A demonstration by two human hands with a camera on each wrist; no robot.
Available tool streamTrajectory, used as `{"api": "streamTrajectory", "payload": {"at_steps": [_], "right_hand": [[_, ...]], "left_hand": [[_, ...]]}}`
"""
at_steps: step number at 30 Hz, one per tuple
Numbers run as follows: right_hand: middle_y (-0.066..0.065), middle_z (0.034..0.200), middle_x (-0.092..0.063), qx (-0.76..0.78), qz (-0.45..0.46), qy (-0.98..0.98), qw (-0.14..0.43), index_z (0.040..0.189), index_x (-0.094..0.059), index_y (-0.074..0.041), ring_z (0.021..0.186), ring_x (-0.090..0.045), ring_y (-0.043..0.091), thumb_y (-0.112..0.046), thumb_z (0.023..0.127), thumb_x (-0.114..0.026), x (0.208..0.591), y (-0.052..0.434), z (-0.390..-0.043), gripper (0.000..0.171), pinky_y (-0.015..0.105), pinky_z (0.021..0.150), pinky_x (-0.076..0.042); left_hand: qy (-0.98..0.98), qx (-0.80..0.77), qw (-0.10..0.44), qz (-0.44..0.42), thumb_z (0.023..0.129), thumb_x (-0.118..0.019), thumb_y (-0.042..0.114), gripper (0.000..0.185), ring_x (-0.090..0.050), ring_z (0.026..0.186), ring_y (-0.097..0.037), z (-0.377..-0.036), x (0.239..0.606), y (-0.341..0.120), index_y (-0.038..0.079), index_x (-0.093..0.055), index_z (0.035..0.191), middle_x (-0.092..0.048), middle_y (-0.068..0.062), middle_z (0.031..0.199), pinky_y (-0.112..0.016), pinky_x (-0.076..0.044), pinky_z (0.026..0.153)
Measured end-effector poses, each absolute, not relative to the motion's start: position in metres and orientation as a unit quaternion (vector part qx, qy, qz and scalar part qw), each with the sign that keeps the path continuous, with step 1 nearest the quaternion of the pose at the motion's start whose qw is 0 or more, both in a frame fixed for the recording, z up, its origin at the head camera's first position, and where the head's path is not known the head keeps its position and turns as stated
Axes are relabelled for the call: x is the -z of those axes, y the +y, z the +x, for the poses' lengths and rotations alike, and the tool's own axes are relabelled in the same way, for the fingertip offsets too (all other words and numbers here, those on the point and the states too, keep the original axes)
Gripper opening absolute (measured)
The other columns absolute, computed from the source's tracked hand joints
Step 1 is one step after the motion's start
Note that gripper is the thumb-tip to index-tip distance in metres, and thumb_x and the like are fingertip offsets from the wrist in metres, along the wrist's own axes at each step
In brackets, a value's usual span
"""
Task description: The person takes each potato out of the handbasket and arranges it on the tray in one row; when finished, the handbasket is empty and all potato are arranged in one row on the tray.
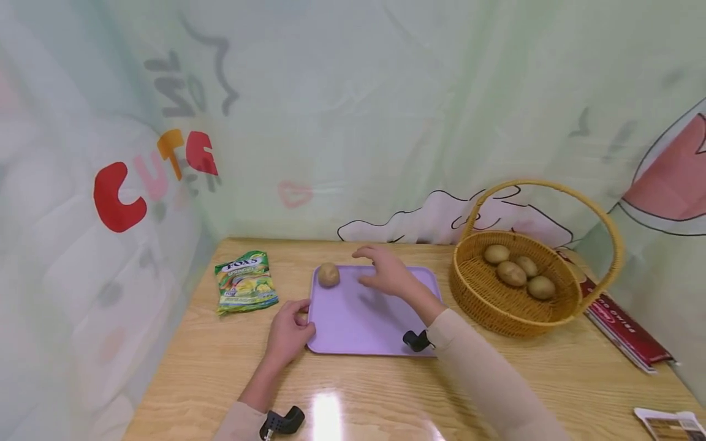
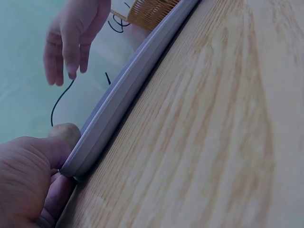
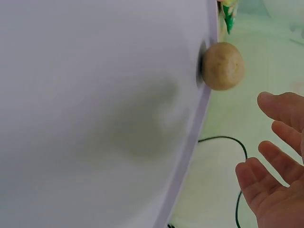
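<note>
A lilac tray (image 1: 361, 327) lies on the wooden table. One potato (image 1: 328, 275) rests in its far left corner. At the tray's left edge, my left hand (image 1: 288, 334) pinches the rim between thumb and fingers; the left wrist view shows the thumb on top and the fingers below the rim (image 2: 114, 109). Above the tray's far part hovers my right hand (image 1: 390, 274), its fingers spread and nothing in them. In the right wrist view that hand (image 3: 280, 185) is apart from the potato (image 3: 223, 66).
To the right stands a wicker basket (image 1: 480, 300) with a tall handle, holding several potatoes (image 1: 511, 274). A green candy bag (image 1: 246, 285) lies left of the tray. A dark red package (image 1: 626, 327) sits behind the basket's right side, and another packet (image 1: 670, 425) near the front right.
</note>
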State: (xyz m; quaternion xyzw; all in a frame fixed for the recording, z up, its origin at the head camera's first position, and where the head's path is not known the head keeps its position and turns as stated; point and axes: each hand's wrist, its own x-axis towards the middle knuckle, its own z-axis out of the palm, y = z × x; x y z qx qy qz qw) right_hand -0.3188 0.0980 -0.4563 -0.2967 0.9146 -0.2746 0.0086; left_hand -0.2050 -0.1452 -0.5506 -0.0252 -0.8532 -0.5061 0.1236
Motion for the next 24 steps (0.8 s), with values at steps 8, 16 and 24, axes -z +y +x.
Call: {"api": "streamTrajectory", "payload": {"at_steps": [8,16,24], "right_hand": [[0.012,0.131,-0.056,0.283,-0.311,0.907,-0.033,0.131,-0.058,-0.005,0.113,-0.054,0.030,-0.014,0.080,-0.078,0.438,0.129,-0.307,0.055,0.044,0.091,-0.048],[0.011,0.129,-0.058,0.271,-0.312,0.909,-0.054,0.129,-0.061,-0.007,0.114,-0.054,0.029,-0.012,0.079,-0.079,0.417,0.152,-0.306,0.053,0.044,0.088,-0.050],[0.012,0.129,-0.058,0.274,-0.295,0.913,-0.066,0.127,-0.062,-0.008,0.110,-0.056,0.030,-0.012,0.080,-0.078,0.401,0.183,-0.305,0.050,0.046,0.088,-0.050]], "left_hand": [[-0.852,0.508,0.126,-0.026,0.069,-0.071,-0.005,0.048,-0.057,0.069,-0.010,-0.203,0.550,-0.145,-0.001,-0.066,0.117,-0.063,-0.005,0.098,-0.024,-0.051,0.061],[-0.855,0.502,0.130,-0.024,0.069,-0.070,-0.004,0.049,-0.057,0.069,-0.011,-0.204,0.549,-0.147,0.000,-0.066,0.118,-0.062,-0.005,0.098,-0.024,-0.051,0.060],[-0.857,0.503,0.112,-0.017,0.071,-0.070,-0.002,0.049,-0.058,0.070,-0.011,-0.202,0.549,-0.144,0.001,-0.066,0.119,-0.062,-0.005,0.099,-0.024,-0.052,0.061]]}}
